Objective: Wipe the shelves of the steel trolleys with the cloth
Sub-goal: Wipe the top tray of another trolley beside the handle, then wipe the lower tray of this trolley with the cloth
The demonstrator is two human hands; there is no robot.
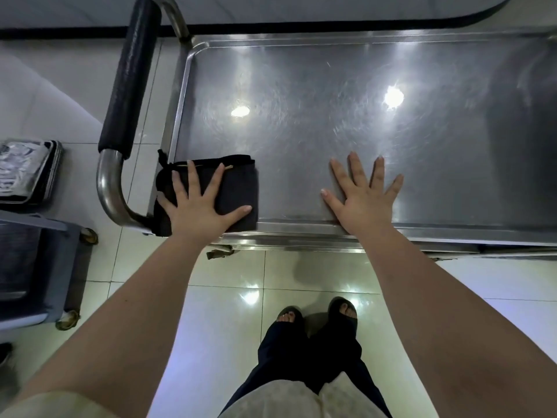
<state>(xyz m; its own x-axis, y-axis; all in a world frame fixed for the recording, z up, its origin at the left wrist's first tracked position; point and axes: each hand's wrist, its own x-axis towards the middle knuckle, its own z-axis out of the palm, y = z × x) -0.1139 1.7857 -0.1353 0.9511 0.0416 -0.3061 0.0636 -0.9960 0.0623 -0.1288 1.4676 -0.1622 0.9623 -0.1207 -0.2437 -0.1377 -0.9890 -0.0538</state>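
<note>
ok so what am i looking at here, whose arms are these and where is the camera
There is no machine here: a person works with bare hands. The picture comes from a wide-angle camera worn on their head, looking down, which is why you see both forearms and their feet. In front of them is a steel trolley shelf, with a black padded handle at its left end. The left hand lies flat, fingers spread, pressing a folded dark cloth onto the shelf's near left corner. The right hand rests flat on the bare steel. Neither hand grips anything.
</note>
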